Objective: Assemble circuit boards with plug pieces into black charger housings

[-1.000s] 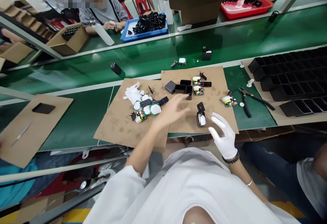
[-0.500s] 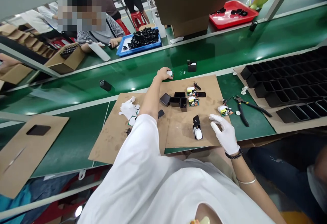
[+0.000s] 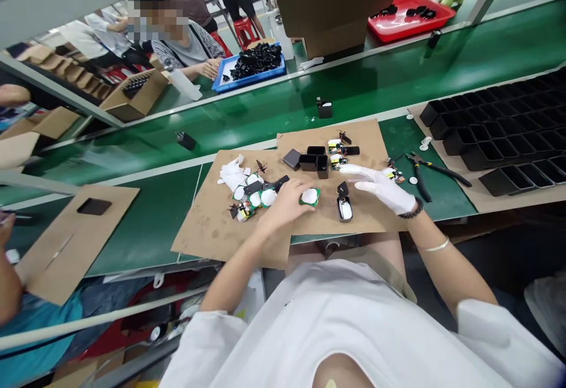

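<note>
Circuit board (image 3: 310,197), topped in white, sits held at its edge by your bare left hand (image 3: 289,198), over the brown cardboard (image 3: 321,218). Just right of it, a black case (image 3: 345,219) contains a white piece (image 3: 345,209). Your gloved right hand (image 3: 381,190) looks empty, fingers stretched out, near that case. Beyond lie hollow black housings (image 3: 308,162). Farther off, the blue tray (image 3: 252,82) is heaped with black parts (image 3: 259,61); the red tray (image 3: 407,26) carries fewer.
</note>
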